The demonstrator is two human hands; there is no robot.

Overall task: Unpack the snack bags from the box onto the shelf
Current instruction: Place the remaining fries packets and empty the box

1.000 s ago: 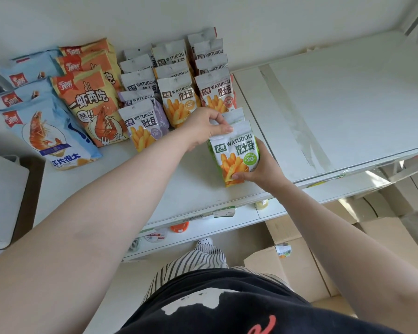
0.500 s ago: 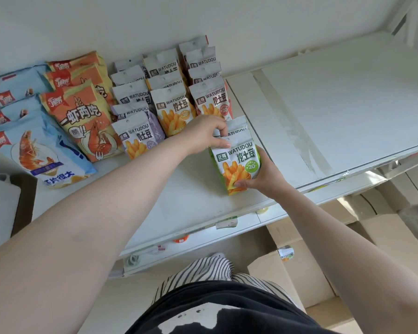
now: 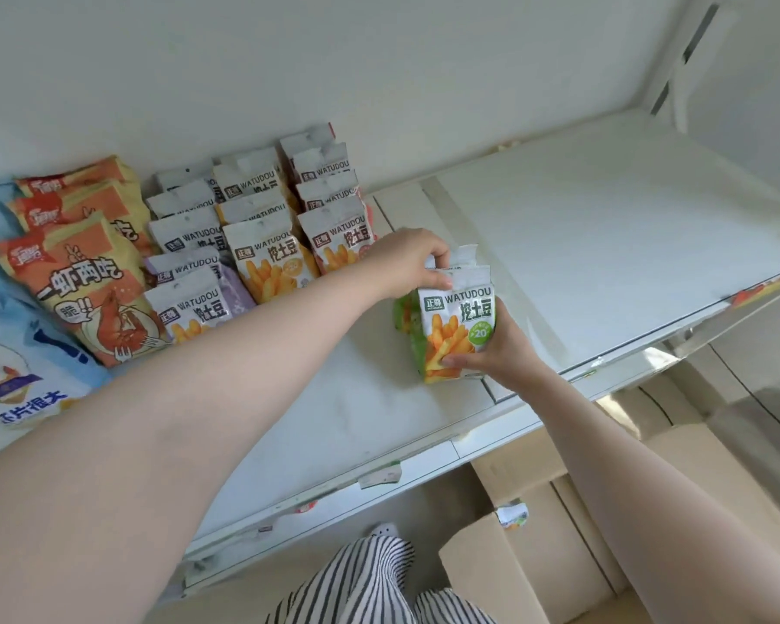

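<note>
Head view: green WATUDOU bag stands near the front edge of the white shelf, right of the WATUDOU rows. Right hand grips its lower end, fingers curled round. Left hand pinches its top seal; a second bag seems to sit just behind, partly hidden. Orange shrimp-chip bags lie toward the left end. Cardboard box sits below the shelf.

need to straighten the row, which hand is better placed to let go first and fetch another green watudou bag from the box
Right. The right hand only grips the bottom of the green WATUDOU bags, on the side nearest the cardboard box. The left hand pinches their tops, keeping them upright.
</note>
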